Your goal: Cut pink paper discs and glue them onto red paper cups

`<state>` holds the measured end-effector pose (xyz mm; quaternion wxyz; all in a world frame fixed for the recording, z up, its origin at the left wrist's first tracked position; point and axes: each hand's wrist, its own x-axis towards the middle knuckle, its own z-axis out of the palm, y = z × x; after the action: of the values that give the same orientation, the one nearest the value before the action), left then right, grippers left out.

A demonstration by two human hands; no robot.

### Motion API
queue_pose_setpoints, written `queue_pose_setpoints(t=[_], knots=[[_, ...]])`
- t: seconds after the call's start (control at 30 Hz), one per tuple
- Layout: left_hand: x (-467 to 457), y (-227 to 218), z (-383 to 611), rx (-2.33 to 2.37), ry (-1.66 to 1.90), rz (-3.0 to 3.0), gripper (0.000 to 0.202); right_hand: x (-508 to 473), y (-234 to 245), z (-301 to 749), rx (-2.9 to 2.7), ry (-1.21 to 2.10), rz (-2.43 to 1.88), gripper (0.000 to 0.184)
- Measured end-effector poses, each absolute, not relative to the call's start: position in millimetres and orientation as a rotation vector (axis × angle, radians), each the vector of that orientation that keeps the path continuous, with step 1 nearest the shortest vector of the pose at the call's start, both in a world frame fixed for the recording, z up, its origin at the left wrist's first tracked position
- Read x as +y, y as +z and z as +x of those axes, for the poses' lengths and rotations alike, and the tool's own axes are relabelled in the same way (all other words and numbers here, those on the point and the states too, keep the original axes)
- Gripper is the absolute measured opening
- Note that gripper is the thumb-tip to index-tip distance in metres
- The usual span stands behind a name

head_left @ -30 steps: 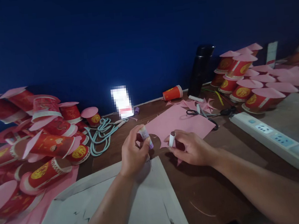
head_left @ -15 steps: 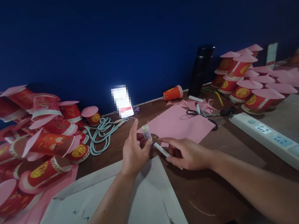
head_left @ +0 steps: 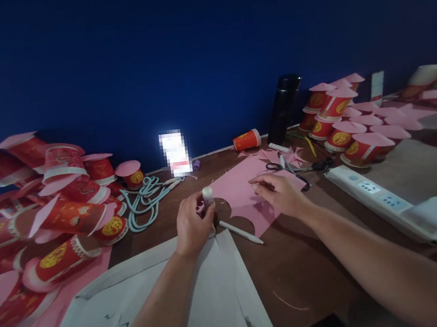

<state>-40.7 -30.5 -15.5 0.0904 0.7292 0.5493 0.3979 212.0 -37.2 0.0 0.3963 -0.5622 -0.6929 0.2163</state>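
My left hand (head_left: 196, 222) is closed around a small glue stick (head_left: 208, 195), held upright above the table, its whitish top showing over my fingers. My right hand (head_left: 278, 193) hovers over the pink paper sheet (head_left: 236, 185), fingers loosely bent and apart, with nothing visible in them. Between the hands lies a white pen (head_left: 242, 233) on the brown table, near the corner of a large white paper sheet (head_left: 154, 295). Curved cut-outs mark the near edge of the pink sheet. Scissors (head_left: 304, 181) with black handles rest at its right side.
Red paper cups with pink tops (head_left: 69, 210) are heaped at left; more cups (head_left: 352, 134) stand at right. A pale blue cable (head_left: 145, 205), a lit phone (head_left: 176, 152), a fallen cup (head_left: 246, 140) and a black flask (head_left: 283, 107) are along the wall. A power strip (head_left: 379, 204) lies right.
My right hand has let go of the white pen, which now lies on the table, and has moved forward over the pink sheet. My left fingers have curled further around the glue stick.
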Motion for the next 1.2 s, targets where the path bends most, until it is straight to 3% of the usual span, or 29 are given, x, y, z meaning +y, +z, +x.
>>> queue_pose_setpoints(t=[0.4, 0.8, 1.0, 1.2], knots=[[-27, -18, -42, 1.629, 1.264, 2.153, 0.024, -21, 27, 244, -1.868, 0.52, -1.629, 0.024], [-25, -20, -41, 1.539, 1.169, 2.19, 0.026, 101, 51, 113, -1.931, 0.513, -1.799, 0.028], [-20, -21, -42, 1.46, 1.262, 2.249, 0.031, 154, 42, 74, -1.809, 0.666, -2.059, 0.043], [-17, -22, -42, 1.391, 1.319, 2.226, 0.035, 160, 34, 70, -1.821, 0.828, -2.063, 0.023]])
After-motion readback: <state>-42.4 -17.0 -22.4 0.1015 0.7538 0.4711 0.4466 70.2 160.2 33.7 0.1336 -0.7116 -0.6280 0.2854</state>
